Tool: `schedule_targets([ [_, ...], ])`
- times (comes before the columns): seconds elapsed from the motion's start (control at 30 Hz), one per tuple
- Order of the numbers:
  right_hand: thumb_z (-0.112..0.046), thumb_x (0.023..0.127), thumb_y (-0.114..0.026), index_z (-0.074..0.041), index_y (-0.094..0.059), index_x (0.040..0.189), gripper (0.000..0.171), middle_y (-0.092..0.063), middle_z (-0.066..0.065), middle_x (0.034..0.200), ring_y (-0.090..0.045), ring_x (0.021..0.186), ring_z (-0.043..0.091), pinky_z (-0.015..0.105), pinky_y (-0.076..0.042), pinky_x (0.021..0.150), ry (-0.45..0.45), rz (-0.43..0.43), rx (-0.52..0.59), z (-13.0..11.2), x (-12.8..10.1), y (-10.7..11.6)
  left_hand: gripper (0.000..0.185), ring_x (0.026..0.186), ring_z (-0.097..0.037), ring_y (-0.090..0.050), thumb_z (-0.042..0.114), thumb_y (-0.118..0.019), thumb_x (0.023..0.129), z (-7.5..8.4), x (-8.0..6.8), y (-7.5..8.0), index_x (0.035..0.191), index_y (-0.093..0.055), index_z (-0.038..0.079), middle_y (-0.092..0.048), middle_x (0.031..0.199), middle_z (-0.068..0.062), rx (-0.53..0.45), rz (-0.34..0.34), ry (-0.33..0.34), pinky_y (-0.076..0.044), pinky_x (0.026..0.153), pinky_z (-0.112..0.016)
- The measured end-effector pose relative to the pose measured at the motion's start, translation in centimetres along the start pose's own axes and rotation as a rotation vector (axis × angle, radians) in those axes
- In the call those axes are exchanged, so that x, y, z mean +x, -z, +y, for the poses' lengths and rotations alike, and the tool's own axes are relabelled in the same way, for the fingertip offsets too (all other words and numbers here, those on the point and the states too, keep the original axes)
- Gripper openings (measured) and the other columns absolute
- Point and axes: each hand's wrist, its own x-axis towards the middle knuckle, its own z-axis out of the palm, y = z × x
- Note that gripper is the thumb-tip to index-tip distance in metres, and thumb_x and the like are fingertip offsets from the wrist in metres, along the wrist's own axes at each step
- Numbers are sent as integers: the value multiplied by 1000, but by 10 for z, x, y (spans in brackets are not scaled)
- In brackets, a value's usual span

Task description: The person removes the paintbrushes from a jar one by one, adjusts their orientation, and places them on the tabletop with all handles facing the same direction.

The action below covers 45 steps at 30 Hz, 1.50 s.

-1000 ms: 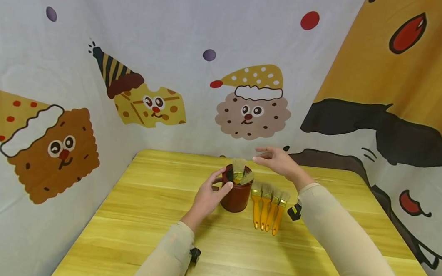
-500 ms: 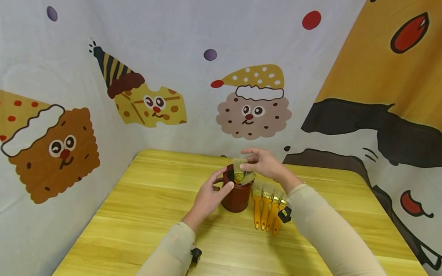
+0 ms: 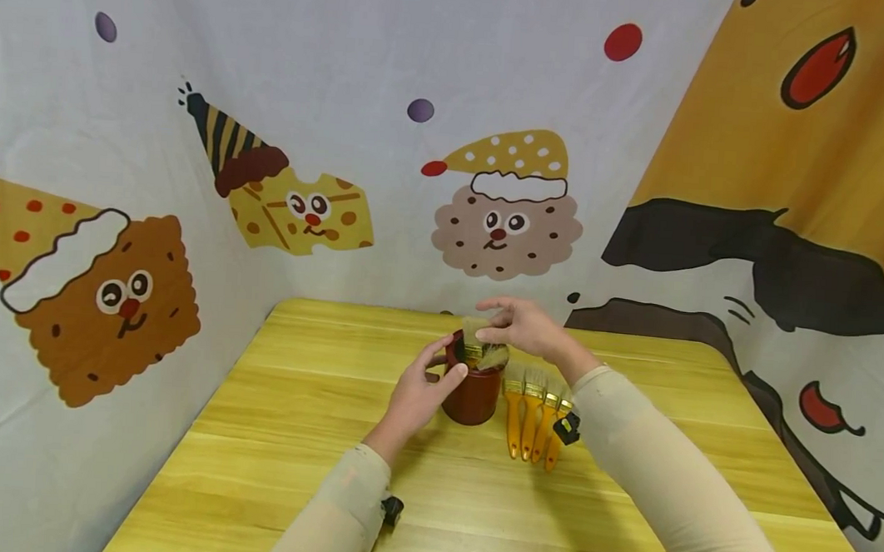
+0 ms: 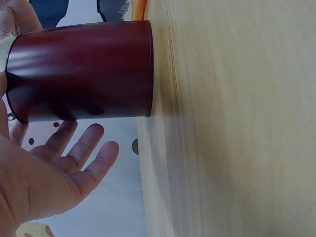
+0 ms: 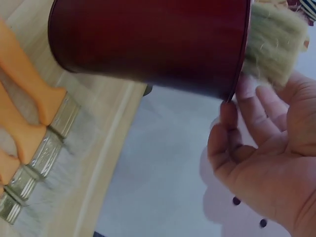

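Observation:
A dark red cup (image 3: 473, 398) stands on the yellow wooden table (image 3: 292, 418) with two paintbrushes in it, bristles up. My left hand (image 3: 437, 367) rests against the cup's left side, thumb on its wall. In the left wrist view that hand (image 4: 64, 163) has straight, spread fingers next to the cup (image 4: 84, 69). My right hand (image 3: 487, 320) is over the rim and pinches the pale bristles of the upright brush (image 3: 473, 329) between thumb and fingers. The right wrist view shows those bristles (image 5: 274, 44) above the cup (image 5: 148, 39), against the fingers (image 5: 247, 123).
Several orange-handled brushes (image 3: 532, 414) lie side by side on the table just right of the cup, bristles pointing away from me; they also show in the right wrist view (image 5: 29, 128). Printed cloth walls (image 3: 115, 209) close in the table at the back and both sides.
My right hand moved left from open air beside the cup onto the bristles sticking out of it. The left hand and the cup stayed where they were.

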Motion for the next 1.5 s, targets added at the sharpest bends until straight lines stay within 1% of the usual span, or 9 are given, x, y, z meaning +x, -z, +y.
schedule_targets([
  [0.13,-30,101,-78,-18,-55,157,62,-76,19,130,-74,117,32,52,-60,98,11,-6,-89,-10,2,-6,58,131,-32,-63,59,-65,103,1,-1,0,156,-42,58,-59,155,-3,2,1,4,-55,105,-54],
  [0.23,-26,98,-80,-14,-53,158,67,-80,16,110,-77,96,25,40,-62,81,22,-15,-150,-17,5,-11,58,127,-32,-64,61,-65,102,2,-2,0,155,-42,59,-59,154,-3,2,-3,7,-56,102,-54],
  [0.37,-21,95,-84,-12,-49,160,74,-73,6,79,-63,67,16,31,-51,62,24,-31,-201,-23,6,-15,59,127,-33,-64,63,-64,102,2,-3,1,156,-41,59,-58,155,-4,-2,-10,7,-57,101,-53],
  [0.43,-17,95,-84,-10,-48,161,76,-67,4,69,-56,59,14,29,-47,57,24,-39,-212,-25,6,-16,59,127,-33,-64,63,-64,102,2,-3,1,157,-41,58,-58,156,-3,0,-10,7,-57,101,-53],
  [0.67,-13,94,-84,-11,-49,160,75,-61,-1,63,-49,55,11,26,-42,55,1,-35,-235,-26,7,-18,59,127,-33,-64,61,-64,103,2,-3,1,157,-41,58,-58,156,-3,0,-8,10,-57,101,-53],
  [0.97,-12,95,-81,-9,-47,161,74,-68,2,68,-56,56,12,27,-47,56,53,-12,-278,-24,5,-13,58,127,-32,-64,59,-65,103,2,-3,1,157,-42,56,-60,154,-4,3,0,13,-56,103,-54],
  [1.13,-14,99,-76,-13,-45,162,70,-70,9,81,-58,61,16,30,-49,60,111,120,-207,-26,-1,3,58,121,-30,-66,58,-66,103,2,-2,1,156,-43,58,-61,152,-4,6,7,15,-58,99,-51],
  [1.33,-22,102,-73,-22,-42,163,68,-71,15,107,-66,86,26,35,-53,71,141,403,47,-29,-13,26,59,121,-30,-67,59,-67,101,3,-2,1,156,-45,56,-62,152,-3,-5,16,21,-58,100,-51],
  [1.5,-28,105,-71,-28,-38,164,68,-64,11,104,-63,91,25,32,-50,74,146,549,210,-22,-19,40,59,121,-32,-66,57,-67,102,4,-4,1,157,-45,54,-62,151,-3,-9,18,20,-57,101,-51],
])
